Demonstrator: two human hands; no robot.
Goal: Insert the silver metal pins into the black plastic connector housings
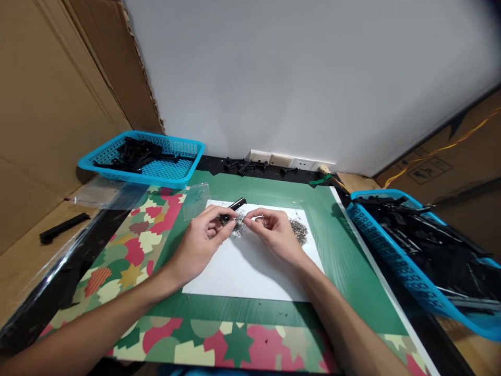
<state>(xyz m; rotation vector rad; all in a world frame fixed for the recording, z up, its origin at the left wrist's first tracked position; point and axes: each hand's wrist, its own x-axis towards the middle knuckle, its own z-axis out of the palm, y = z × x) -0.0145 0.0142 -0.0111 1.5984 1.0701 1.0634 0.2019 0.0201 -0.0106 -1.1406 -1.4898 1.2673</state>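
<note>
My left hand (205,230) is closed on a slim black plastic part (238,203), which sticks out past the fingers toward the far right. Close beside it, my right hand (273,230) has its thumb and index finger pinched together; whatever is between those tips is too small to make out. Both hands hover over a white sheet of paper (242,277). Behind the fingertips lies a pile of small silvery metal pieces (238,225). A second, browner pile of small metal pieces (299,231) sits right of my right hand.
A blue basket (176,175) with black parts stands back left; another blue basket (399,266), heaped with black parts, is at the right. Loose black parts (246,166) lie near the wall sockets (282,160). One black part (64,228) rests on cardboard at the left.
</note>
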